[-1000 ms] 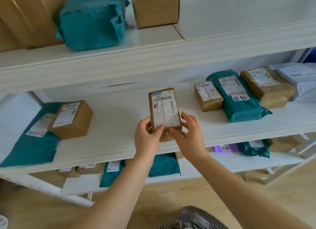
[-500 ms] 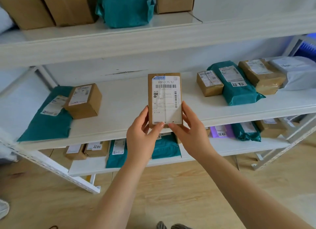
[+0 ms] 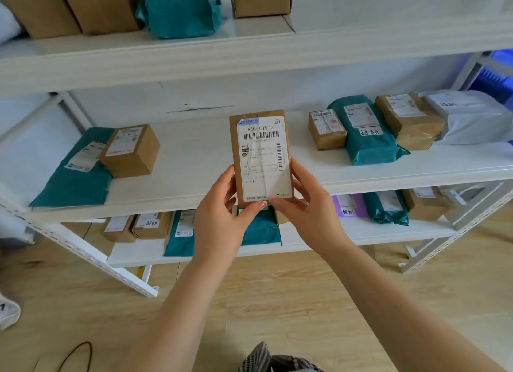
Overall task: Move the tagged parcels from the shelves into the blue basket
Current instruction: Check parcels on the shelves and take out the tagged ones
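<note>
You hold one labelled parcel (image 3: 261,156) upright before the shelf (image 3: 194,160).
Left hand (image 3: 222,219) and right hand (image 3: 308,213) grip its lower end, thumbs across the label.

A small labelled box (image 3: 261,158) is held upright between the left hand (image 3: 222,219) and right hand (image 3: 308,213) before the middle shelf (image 3: 200,160), where another box (image 3: 130,151) lies left and parcels (image 3: 366,130) are grouped right.

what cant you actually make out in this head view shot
- Blue basket: cut off by the right edge and the shelf frame.
- Held parcel: its lower corners are hidden under the left hand and right hand; the label's fine print is too small.
</note>
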